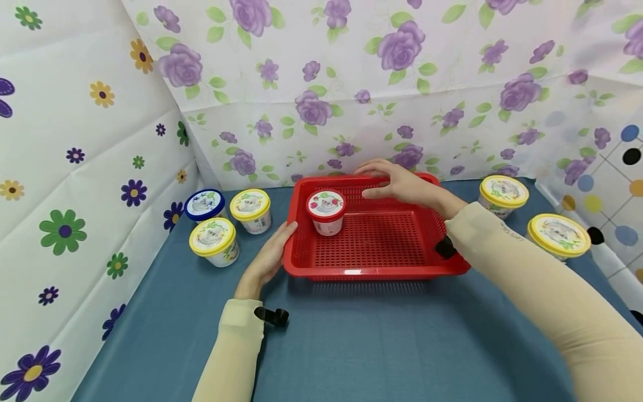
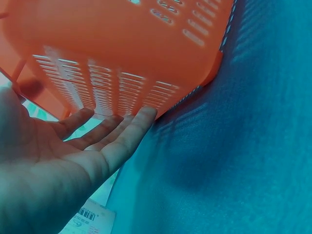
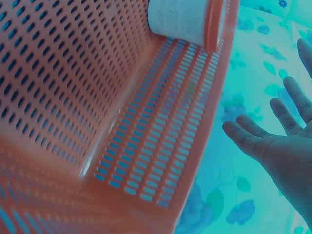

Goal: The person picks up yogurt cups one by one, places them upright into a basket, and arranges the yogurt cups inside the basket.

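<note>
A red plastic basket (image 1: 369,272) with slotted walls stands on the blue cloth. Inside it, at the left, one red-lidded tub (image 1: 326,212) stands upright; the right wrist view shows part of the same tub (image 3: 178,19). My left hand (image 1: 268,254) is at the basket's left side, and in the left wrist view its straight fingers (image 2: 129,134) touch the slotted outer wall. Above the basket's back right part, my right hand (image 1: 397,183) is spread with nothing in it. The right wrist view shows that hand (image 3: 287,146) apart from the rim.
Left of the basket stand a blue-lidded tub (image 1: 205,204) and two yellow-lidded tubs, one nearer (image 1: 215,241) and one farther (image 1: 251,210). Two more yellow-lidded tubs stand at the right, one behind (image 1: 503,195) and one in front (image 1: 558,234). Flowered sheets (image 1: 311,139) hang behind.
</note>
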A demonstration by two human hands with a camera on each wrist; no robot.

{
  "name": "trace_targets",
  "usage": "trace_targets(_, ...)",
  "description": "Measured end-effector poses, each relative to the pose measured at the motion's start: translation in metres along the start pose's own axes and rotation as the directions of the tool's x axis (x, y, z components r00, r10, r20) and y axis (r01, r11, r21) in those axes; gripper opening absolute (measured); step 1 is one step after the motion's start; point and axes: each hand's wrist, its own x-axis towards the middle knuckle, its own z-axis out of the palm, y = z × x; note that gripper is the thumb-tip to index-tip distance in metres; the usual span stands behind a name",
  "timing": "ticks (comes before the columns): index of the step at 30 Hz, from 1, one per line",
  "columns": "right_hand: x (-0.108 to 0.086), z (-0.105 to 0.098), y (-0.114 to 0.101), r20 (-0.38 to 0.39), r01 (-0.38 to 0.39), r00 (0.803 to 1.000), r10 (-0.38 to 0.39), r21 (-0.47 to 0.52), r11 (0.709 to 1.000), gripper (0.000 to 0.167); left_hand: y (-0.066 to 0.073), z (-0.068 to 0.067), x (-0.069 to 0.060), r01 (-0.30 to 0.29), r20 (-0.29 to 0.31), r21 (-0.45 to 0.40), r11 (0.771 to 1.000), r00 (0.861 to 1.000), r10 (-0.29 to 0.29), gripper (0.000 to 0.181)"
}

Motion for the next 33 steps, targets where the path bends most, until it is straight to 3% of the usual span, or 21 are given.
trace_targets(11, -0.017, -0.018, 0.009, -0.046, -0.007, 0.999, 0.004, -0.060, 0.998, 0.055, 0.000, 0.001, -0.002, -0.001, 0.002, 0.001, 1.000, 1.000, 0.001, 0.066)
trace_targets(21, -0.030, -0.034, 0.006, -0.065, -0.005, 0.998, 0.007, 0.025, 1.000, 0.055, 0.000, 0.001, -0.001, -0.003, 0.006, 0.002, 1.000, 1.000, 0.003, 0.066)
trace_targets(33, -0.048, -0.050, 0.011, -0.117, -0.055, 0.992, 0.055, 0.006, 0.998, 0.059, -0.001, 0.000, 0.000, -0.008, 0.012, 0.000, 1.000, 1.000, 0.008, 0.067)
